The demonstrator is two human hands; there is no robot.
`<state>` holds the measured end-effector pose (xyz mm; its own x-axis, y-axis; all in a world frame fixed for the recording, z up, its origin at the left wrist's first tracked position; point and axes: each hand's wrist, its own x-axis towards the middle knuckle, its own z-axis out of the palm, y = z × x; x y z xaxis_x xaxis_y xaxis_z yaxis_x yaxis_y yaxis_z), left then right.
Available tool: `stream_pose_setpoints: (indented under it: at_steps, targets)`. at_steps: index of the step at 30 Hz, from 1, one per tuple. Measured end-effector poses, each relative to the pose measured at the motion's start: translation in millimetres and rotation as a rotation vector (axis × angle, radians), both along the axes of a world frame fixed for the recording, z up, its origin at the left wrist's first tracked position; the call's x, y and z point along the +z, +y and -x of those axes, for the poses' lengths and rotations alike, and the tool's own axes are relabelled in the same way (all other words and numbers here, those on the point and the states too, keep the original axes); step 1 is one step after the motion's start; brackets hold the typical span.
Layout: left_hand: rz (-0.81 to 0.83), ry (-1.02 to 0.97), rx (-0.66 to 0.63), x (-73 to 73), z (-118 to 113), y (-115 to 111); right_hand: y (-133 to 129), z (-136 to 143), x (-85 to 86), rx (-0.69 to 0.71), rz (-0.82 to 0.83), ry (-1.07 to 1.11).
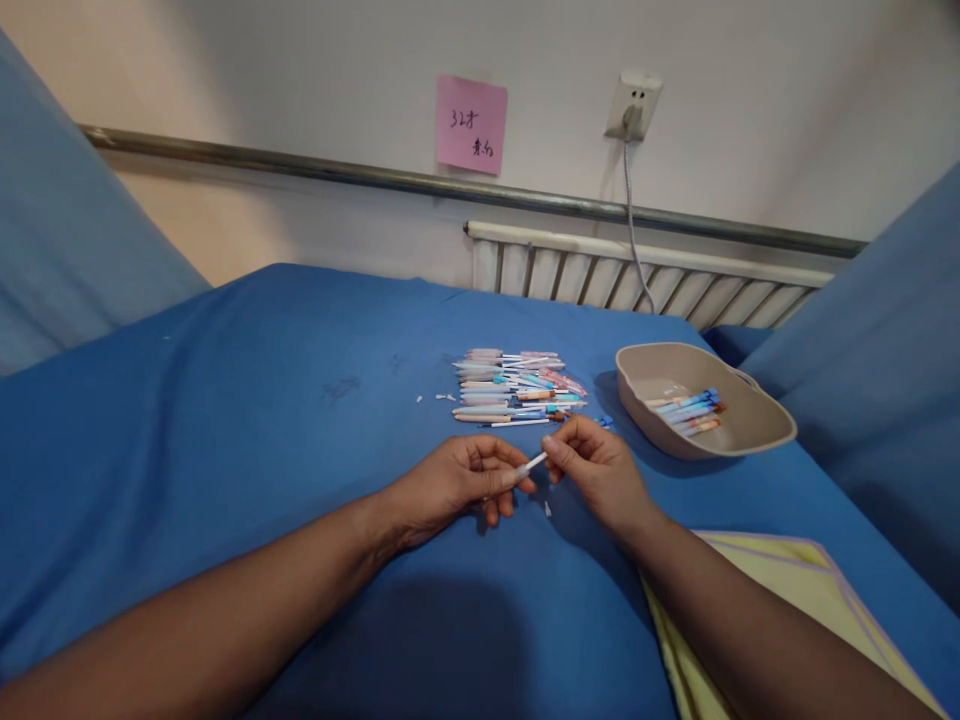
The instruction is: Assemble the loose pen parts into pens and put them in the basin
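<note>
A thin white pen refill point(535, 462) runs between my hands, over the blue sheet. My left hand point(480, 475) pinches its lower left end between thumb and forefinger. At the upper right end, my right hand point(596, 468) grips it with thumb and fingertips, hiding that end. Just beyond my hands lies a row of pen parts point(495, 385): pale barrels, coloured pieces and white refills side by side. A small whitish tip piece point(547, 509) rests on the sheet below my hands, and a few similar bits point(444, 397) lie left of the row.
A beige basin point(637, 395) at the right holds several pens point(694, 410). Nearer me, a folded yellow cloth point(780, 570) lies partly under my right forearm. Behind the blue sheet point(300, 400) are a radiator point(570, 275), a metal rail point(375, 180) and a plugged-in cord point(632, 220).
</note>
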<state>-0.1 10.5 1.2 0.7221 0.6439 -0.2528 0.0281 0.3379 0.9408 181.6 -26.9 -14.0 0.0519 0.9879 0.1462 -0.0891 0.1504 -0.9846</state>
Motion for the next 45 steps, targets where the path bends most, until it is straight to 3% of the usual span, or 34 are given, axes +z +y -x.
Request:
stream_pose_setpoints:
  at_steps: [11, 19, 25, 29, 32, 36, 42, 45]
  targets:
    - [-0.096, 0.053, 0.092, -2.5, -4, 1, 1, -1, -2.2, 0.026, 0.003, 0.008]
    - [-0.182, 0.088, 0.117, -0.9, -7, -1, 3, -2, -8.3, 0.133, 0.08, 0.171]
    - [-0.142, 0.053, -0.06, -6.6, -7, -3, 6, 0, -6.1, 0.088, 0.07, 0.085]
    - [-0.073, 0.017, -0.051, -8.5, -4, 0, 7, -12, 3.1, 0.066, 0.017, 0.035]
    - [-0.022, -0.021, -0.019, -5.5, -3, 3, 12, -32, 10.0, -0.047, -0.034, 0.046]
    - [0.015, -0.046, 0.044, -1.3, 0, 9, 22, -59, 9.2, -0.187, 0.005, -0.234]
    - [0.007, -0.027, 0.132, -0.9, 4, 17, 20, -72, 5.0, -0.143, 0.085, -1.066]
    - [-0.001, -0.014, 0.126, -2.0, 4, 17, 14, -70, 7.6, -0.088, 0.094, -1.244]
